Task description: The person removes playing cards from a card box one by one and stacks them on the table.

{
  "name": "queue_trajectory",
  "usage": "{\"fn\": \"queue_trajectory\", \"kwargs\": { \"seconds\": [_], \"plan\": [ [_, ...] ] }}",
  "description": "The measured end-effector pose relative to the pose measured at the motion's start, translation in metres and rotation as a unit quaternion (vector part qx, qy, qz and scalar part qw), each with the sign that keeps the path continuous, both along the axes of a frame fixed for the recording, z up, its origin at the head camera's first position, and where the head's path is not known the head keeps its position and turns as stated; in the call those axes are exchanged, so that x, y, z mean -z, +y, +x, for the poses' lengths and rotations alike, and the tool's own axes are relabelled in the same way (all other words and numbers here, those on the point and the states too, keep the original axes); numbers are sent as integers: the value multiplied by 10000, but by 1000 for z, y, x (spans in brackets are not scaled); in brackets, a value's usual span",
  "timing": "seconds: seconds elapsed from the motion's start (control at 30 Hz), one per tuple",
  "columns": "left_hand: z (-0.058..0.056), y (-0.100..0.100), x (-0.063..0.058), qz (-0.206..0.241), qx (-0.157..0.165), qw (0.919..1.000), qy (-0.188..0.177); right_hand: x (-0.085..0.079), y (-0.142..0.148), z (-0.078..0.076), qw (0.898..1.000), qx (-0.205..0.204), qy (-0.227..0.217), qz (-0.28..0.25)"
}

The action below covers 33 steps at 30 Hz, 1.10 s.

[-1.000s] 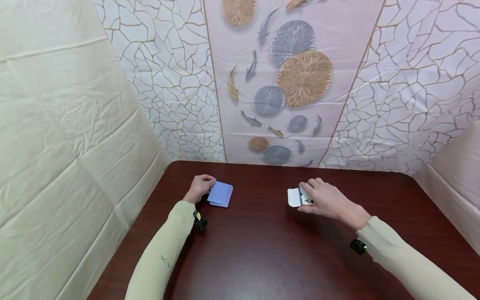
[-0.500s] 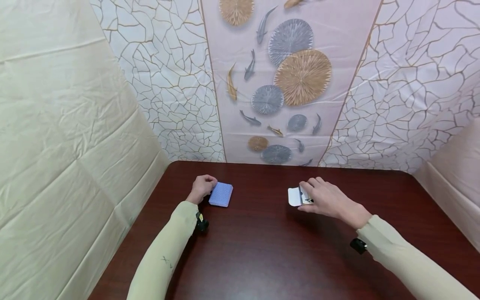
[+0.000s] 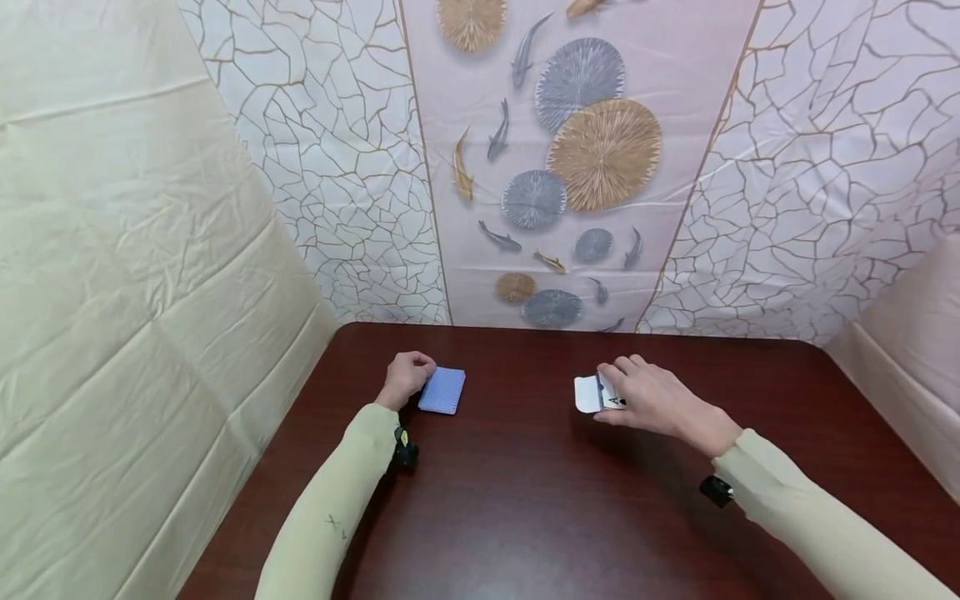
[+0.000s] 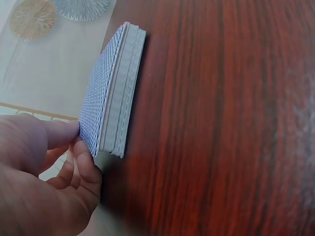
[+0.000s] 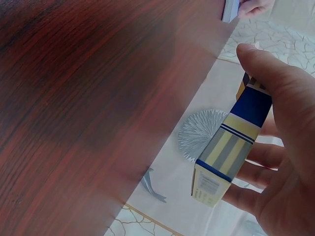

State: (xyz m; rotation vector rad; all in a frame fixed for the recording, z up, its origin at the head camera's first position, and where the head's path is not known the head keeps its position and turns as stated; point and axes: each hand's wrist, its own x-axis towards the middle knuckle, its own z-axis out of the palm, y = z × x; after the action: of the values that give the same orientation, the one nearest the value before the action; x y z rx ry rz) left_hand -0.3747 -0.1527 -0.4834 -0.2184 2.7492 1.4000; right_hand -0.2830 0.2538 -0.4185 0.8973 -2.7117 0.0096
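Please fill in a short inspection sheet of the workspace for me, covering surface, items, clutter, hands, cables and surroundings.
Surface: dark red-brown table, wood-grained, with a soft sheen.
Items: deck, blue patterned back up, edges slightly uneven; box, flap open, ace showing at its mouth.
Clutter: nothing seen.
Hands: left hand pinches the deck at a corner; right hand grips the box.
Cables: nothing seen.
Surroundings: patterned cloth behind the table, creased cream cloth on the left.
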Motion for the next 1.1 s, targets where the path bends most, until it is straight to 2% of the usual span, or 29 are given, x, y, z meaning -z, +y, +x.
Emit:
{"fn": "queue_trajectory", "kwargs": {
  "seconds": [0.47,0.9,1.1],
  "plan": [
    [-6,2,4,-433,47,9987,249,-1,-1,1,9999,63,-89,43],
    [-3,3,5,-412,-10,9985,362,0,-2,2,9999,23,-151,81],
    [-2,3,4,-423,-118,9975,547,-1,-3,2,10000,-48,-32,68]
  ]
}}
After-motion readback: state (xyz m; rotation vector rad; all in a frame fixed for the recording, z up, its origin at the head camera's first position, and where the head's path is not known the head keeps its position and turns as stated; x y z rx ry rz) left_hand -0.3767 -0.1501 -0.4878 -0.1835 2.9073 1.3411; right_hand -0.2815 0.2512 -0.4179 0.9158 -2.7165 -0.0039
